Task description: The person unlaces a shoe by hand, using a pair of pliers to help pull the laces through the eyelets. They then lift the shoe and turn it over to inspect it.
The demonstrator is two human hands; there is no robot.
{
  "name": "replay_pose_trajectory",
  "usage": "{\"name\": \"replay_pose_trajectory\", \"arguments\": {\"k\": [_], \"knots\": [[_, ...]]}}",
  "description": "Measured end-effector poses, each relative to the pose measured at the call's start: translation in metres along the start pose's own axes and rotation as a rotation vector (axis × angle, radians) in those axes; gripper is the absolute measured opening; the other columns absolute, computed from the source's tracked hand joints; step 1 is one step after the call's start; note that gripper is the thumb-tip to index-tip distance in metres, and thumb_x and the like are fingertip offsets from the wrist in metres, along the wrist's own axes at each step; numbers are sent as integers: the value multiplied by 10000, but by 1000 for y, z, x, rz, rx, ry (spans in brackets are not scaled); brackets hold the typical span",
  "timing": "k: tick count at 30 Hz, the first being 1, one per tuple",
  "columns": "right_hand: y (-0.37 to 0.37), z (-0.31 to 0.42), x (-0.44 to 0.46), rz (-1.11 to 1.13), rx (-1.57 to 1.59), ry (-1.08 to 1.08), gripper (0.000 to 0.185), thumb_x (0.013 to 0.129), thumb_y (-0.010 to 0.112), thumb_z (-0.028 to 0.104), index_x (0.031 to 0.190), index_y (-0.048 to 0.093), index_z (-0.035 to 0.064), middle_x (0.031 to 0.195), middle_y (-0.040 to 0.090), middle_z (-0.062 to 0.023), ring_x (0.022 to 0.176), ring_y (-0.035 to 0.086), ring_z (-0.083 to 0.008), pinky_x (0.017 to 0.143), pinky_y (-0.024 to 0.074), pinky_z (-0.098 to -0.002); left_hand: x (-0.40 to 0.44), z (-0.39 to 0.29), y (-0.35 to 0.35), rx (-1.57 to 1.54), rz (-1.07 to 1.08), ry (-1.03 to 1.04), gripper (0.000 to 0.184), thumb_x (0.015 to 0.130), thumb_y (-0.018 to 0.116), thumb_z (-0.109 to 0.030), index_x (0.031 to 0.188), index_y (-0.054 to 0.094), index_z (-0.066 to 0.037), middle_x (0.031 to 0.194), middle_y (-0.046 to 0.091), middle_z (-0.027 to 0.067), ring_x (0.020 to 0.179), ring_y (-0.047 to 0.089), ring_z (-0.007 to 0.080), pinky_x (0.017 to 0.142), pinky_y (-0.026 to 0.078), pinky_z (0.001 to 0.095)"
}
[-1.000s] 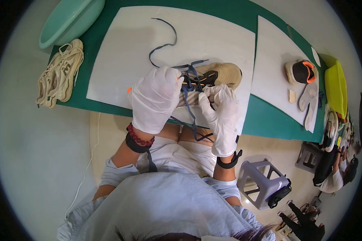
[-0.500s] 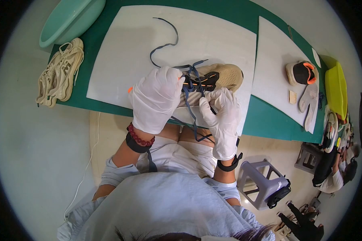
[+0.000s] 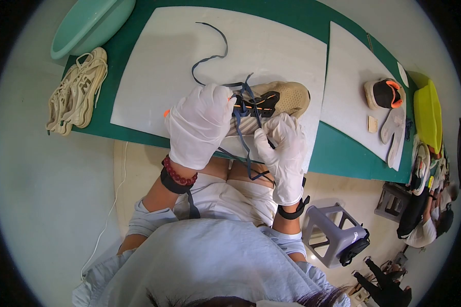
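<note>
A beige and black sneaker [image 3: 292, 97] lies on its side or sole, toe to the right, on the white board [image 3: 153, 61]. My white-gloved left hand [image 3: 200, 125] is closed around its heel end, which it mostly hides; a bit of orange shows behind the hand. Dark blue shoelace [image 3: 245, 110] crosses the tongue area. One long end curls away over the board, and another hangs past the table edge. My right hand [image 3: 283, 146], also gloved, pinches a stretch of this lace beside the sneaker's near side.
At left stand cream sneakers [image 3: 79, 94] and a mint basin [image 3: 89, 28]. On the right board [image 3: 351, 87] are a black and orange shoe [image 3: 386, 93] and insoles [image 3: 393, 130]. A yellow tub [image 3: 427, 112] sits beyond. A grey stool [image 3: 333, 233] and other people are at lower right.
The short lace end above the sneaker has swung from pointing right to pointing up, shifting slightly left. Both hands keep nearly the same place, the right a touch lower.
</note>
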State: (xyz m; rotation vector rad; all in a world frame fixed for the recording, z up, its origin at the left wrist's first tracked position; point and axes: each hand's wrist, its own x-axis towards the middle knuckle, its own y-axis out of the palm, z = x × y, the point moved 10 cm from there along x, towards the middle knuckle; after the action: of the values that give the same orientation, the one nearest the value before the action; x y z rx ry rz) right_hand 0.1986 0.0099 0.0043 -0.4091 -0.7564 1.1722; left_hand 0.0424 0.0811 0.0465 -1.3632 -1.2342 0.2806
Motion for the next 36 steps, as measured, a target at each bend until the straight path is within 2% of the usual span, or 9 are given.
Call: {"name": "replay_pose_trajectory", "arguments": {"k": [11,20,23,26,29,32,33,36], "knots": [[-2,5,0,5,20,-11,141,836,752,112,821,616,80,831,607,-128,836,589,-381,795,478,-481,0,1,2,1,11,1,112,963,753,-188,982,670,-115,880,678,46,813,676,274,707,533,391],[-1,7,1,19,-29,-19,147,836,745,149,807,621,74,845,610,-140,856,595,-393,802,485,-490,1,1,2,8,20,-7,116,961,753,-189,972,667,-112,880,678,48,821,678,275,713,538,391],[3,0,-2,57,-49,26,149,857,748,175,821,644,75,865,626,-139,889,606,-391,809,488,-489,1,0,0,0,14,-6,117,957,756,-188,965,671,-109,879,680,52,818,678,278,713,538,392],[1,-4,-7,-16,18,83,183,902,758,215,829,662,77,888,643,-130,922,610,-390,827,489,-486,2,-1,-1,-6,8,-1,116,952,760,-187,963,676,-109,879,682,54,813,679,280,711,538,393],[-2,-5,-10,37,21,137,198,954,769,261,909,728,73,885,667,-127,902,625,-362,804,501,-463,2,-1,-2,-7,5,-1,117,949,764,-189,963,679,-110,874,683,55,803,680,280,699,539,393],[-16,-11,-9,-25,85,277,222,985,773,280,1004,772,59,887,698,-133,870,660,-329,778,527,-424,2,-2,-4,2,-1,-2,121,945,769,-192,959,681,-111,865,682,55,791,679,279,685,539,394],[-25,-16,-9,-164,125,255,256,988,784,292,1073,788,51,889,719,-141,845,693,-309,763,547,-391,2,-2,-4,9,-2,-1,122,944,770,-194,958,682,-112,862,682,54,787,679,278,682,540,394],[-34,-17,3,-245,217,362,271,979,798,299,1066,777,43,935,733,-148,860,712,-313,787,557,-380,2,-2,-4,27,-4,-2,122,941,773,-198,957,684,-117,858,684,50,783,680,275,681,541,393]]}}
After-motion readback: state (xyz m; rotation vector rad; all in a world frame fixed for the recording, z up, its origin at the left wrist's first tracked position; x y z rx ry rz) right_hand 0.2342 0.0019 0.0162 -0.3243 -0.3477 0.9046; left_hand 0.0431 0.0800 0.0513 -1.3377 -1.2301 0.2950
